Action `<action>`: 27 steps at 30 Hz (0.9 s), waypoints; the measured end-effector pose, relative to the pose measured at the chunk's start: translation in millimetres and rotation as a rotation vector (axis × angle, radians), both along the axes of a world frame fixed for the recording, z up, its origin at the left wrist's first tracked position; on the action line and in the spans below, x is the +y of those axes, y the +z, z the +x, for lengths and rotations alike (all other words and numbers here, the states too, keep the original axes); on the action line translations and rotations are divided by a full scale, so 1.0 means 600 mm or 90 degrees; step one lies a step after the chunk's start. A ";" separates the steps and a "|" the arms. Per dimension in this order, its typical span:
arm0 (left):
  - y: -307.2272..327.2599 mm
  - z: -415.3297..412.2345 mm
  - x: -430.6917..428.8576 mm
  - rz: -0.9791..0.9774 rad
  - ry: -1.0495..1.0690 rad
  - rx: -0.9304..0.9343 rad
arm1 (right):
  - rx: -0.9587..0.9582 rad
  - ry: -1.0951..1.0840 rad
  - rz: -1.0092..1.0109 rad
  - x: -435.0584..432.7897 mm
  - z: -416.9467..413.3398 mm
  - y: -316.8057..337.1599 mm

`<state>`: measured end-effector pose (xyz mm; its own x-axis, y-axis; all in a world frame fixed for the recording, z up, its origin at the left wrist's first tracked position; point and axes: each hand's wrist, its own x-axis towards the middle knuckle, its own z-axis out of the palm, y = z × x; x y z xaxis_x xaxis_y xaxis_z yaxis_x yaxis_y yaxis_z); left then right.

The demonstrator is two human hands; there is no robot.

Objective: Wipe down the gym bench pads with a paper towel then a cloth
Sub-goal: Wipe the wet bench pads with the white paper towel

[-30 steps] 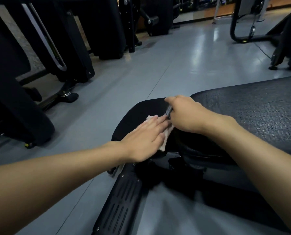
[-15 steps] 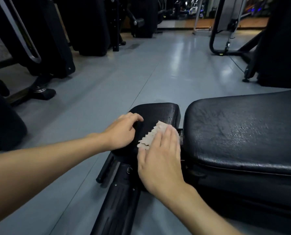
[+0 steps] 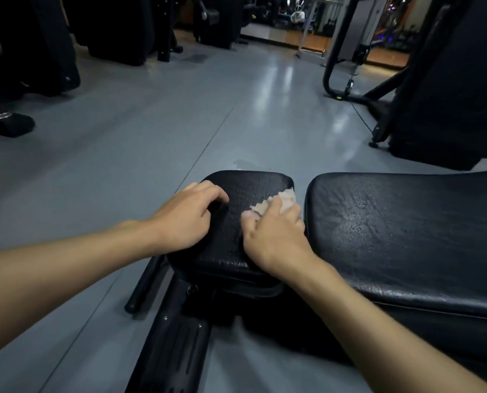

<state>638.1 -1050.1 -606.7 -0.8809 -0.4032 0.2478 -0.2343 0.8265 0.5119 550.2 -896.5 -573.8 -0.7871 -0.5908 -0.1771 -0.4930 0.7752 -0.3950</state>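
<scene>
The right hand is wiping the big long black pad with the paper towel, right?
No: the head view shows the right hand holding the crumpled beige paper towel on the small rounded black pad, not the long black pad beside it.

"Dim in here. The machines [image 3: 38,38] at ten o'clock are almost solid black."

"Light's from overhead, though: pale streaks of glare on the floor [image 3: 279,89] toward twelve, and a dull sheen on the large pad [image 3: 392,222] at three."

"Straight lines bow near the edges, and the far room at twelve looks smeary."
</scene>
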 end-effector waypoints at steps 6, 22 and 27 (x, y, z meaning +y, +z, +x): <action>-0.007 -0.007 -0.014 -0.062 -0.012 -0.014 | 0.083 0.021 0.075 -0.061 -0.073 -0.008; 0.027 0.033 -0.033 0.096 -0.021 -0.217 | 0.179 0.270 0.175 -0.165 -0.157 0.010; 0.015 0.039 -0.035 0.139 -0.024 -0.161 | 0.217 0.178 0.200 -0.151 -0.169 0.006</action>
